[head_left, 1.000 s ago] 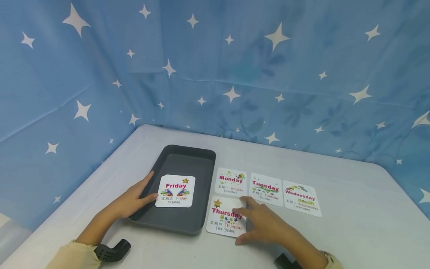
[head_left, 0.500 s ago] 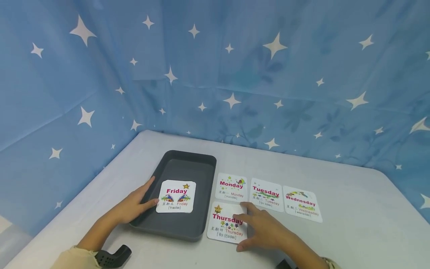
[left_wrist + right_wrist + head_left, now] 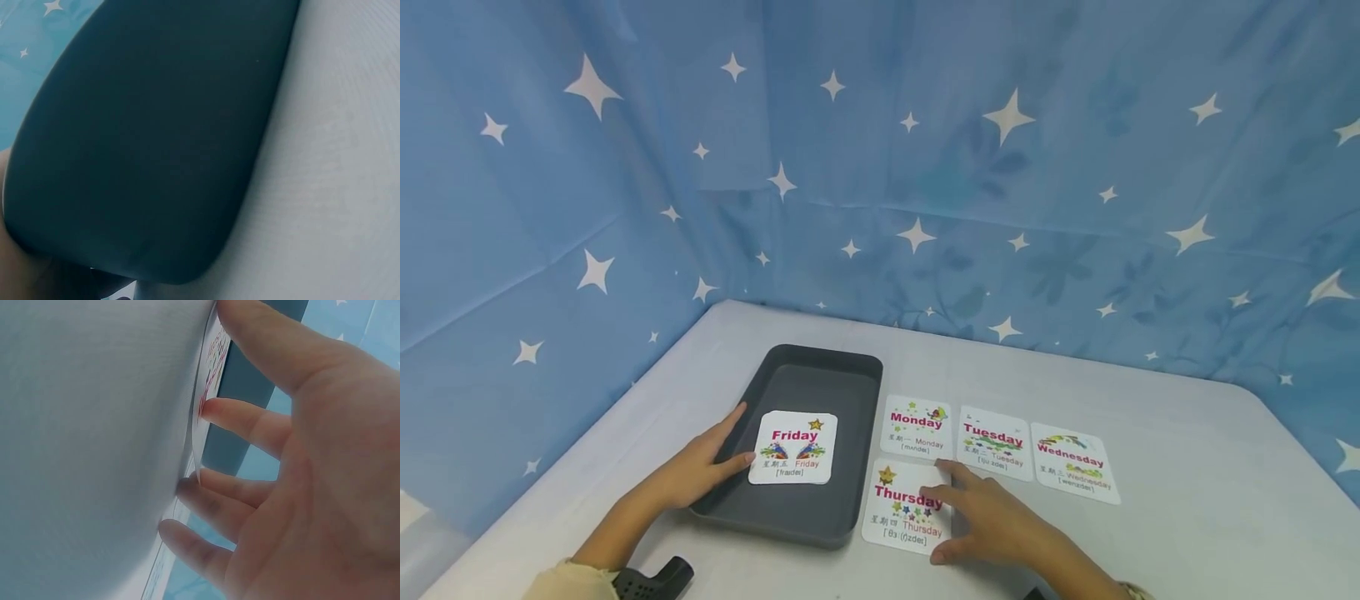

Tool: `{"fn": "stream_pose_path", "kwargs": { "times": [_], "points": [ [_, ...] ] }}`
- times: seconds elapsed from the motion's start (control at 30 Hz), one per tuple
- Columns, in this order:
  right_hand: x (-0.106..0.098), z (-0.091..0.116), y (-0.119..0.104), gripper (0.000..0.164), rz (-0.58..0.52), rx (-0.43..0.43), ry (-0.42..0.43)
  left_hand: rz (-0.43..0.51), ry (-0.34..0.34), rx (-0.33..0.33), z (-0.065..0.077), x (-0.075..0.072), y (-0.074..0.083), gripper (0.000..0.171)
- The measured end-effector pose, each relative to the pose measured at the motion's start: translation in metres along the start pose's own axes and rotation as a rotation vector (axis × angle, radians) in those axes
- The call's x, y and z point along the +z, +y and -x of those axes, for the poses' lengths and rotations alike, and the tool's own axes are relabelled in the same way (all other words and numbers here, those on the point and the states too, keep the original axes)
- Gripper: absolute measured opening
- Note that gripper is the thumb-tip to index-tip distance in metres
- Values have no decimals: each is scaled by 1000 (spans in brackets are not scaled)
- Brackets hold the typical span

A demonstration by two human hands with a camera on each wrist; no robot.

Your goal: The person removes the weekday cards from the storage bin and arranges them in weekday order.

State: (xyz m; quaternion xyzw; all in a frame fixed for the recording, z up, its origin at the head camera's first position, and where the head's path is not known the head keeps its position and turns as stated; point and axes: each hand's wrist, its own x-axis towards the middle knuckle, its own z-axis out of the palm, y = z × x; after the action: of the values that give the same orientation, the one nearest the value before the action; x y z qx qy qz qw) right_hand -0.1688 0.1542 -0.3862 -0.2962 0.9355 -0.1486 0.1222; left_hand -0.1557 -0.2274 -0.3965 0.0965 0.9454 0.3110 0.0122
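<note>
In the head view my left hand rests on the left rim of a dark grey tray, its thumb spread over the inside. The thumb tip lies at the left edge of a white Friday card; I cannot tell whether they touch. The left wrist view shows mainly the tray's outer side. My right hand has its spread fingers on the right side of a Thursday card, lying on the table just right of the tray. In the right wrist view, fingertips touch this card's face.
Behind the Thursday card, a row holds a Monday card, a Tuesday card and a Wednesday card. They lie on a white-covered table. A blue curtain with white stars stands behind and to the left.
The head view has tilted up slightly, so everything sits lower in it. Both hands, the tray and the cards keep their places.
</note>
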Motion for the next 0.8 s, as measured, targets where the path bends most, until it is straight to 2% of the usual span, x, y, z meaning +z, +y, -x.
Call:
{"fn": "stream_pose_path", "kwargs": {
  "times": [0.3, 0.6, 0.8],
  "points": [
    [1, 0, 0, 73, -3, 8, -3, 8, -3, 2, 1, 0, 0, 78],
    [2, 6, 3, 73, 10, -6, -25, 18, -7, -9, 6, 7, 1, 78],
    [-1, 2, 4, 73, 18, -54, 9, -15, -2, -10, 1, -1, 3, 77]
  ]
}}
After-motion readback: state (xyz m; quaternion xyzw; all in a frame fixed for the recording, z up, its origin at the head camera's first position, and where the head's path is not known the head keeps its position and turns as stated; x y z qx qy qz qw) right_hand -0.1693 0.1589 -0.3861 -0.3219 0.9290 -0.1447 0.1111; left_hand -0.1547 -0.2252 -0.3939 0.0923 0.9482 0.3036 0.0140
